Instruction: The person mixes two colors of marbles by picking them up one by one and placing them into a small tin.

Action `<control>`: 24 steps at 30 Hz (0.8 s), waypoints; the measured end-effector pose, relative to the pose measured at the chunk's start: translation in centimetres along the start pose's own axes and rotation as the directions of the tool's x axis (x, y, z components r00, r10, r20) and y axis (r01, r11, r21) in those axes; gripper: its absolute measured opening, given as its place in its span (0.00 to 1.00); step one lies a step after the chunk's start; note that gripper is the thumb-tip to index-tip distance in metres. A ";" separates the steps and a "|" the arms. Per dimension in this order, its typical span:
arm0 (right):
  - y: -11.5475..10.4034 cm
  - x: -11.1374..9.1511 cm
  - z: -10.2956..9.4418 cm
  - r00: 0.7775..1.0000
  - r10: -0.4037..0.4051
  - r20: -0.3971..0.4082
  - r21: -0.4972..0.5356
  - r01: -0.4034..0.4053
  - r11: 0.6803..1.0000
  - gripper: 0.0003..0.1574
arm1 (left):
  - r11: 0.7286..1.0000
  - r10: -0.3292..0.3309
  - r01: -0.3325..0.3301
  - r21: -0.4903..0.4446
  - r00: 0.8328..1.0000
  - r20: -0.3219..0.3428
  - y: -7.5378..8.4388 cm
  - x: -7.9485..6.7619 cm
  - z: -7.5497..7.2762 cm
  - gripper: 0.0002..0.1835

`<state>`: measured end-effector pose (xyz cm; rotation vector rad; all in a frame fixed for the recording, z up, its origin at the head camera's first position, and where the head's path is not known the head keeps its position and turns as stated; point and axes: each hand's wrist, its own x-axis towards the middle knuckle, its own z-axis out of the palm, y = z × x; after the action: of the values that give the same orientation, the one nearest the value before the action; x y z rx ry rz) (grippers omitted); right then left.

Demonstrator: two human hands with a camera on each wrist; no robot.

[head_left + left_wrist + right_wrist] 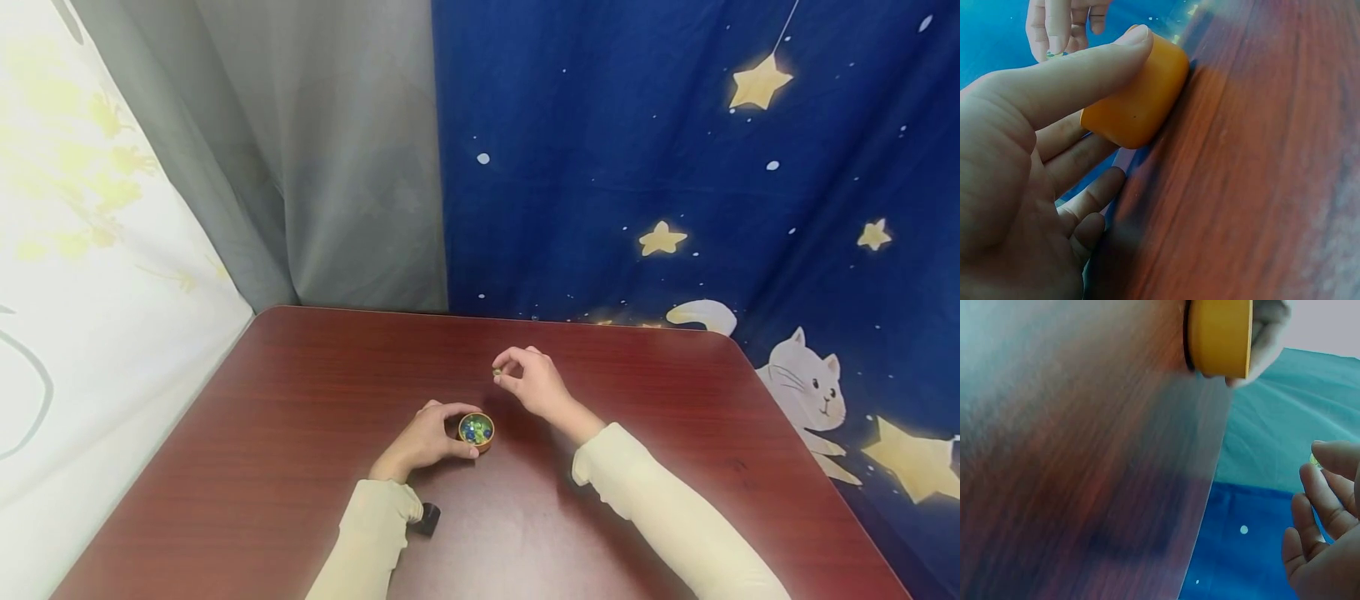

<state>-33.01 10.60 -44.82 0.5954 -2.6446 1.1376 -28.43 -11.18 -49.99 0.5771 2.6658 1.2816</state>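
A small round orange container (pixel 487 447) stands on the table, its top uncovered. Inside it lie several shiny green and blue pieces (pixel 477 430), too small to tell their kind. My left hand (pixel 425 437) grips the container from the left, thumb on the near side and fingers on the far side; its orange wall (pixel 1144 94) fills the middle of the left wrist view. Beyond it and to the right, above the table, my right hand (pixel 540 385) pinches a tiny yellow-green piece (pixel 497 372) between thumb and fingertips. Most of that piece (pixel 1314 460) is hidden by the fingers.
The dark red wooden table (pixel 315 358) reaches back to a grey curtain (pixel 360 167) and a blue curtain (pixel 570 167) with stars. White fabric (pixel 112 333) hangs along the left side. A black object (pixel 426 518) sits at the left wrist by the cuff.
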 end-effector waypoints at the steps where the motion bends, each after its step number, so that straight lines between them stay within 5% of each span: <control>1: -0.1 -0.1 0.1 1.000 0.000 0.006 -0.002 0.000 1.000 0.10 | 1.000 -0.002 0.002 0.000 1.000 0.002 0.0 0.0 0.0 0.34; 24: -1.0 -2.5 1.3 0.987 -0.087 0.133 -0.018 0.091 0.996 0.11 | 1.000 -0.002 0.002 0.016 1.000 -0.007 -0.1 0.0 0.0 0.36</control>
<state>-30.35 9.74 -45.95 0.8016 -2.7058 1.0742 -28.47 -11.27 -50.04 0.5730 2.6840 1.2648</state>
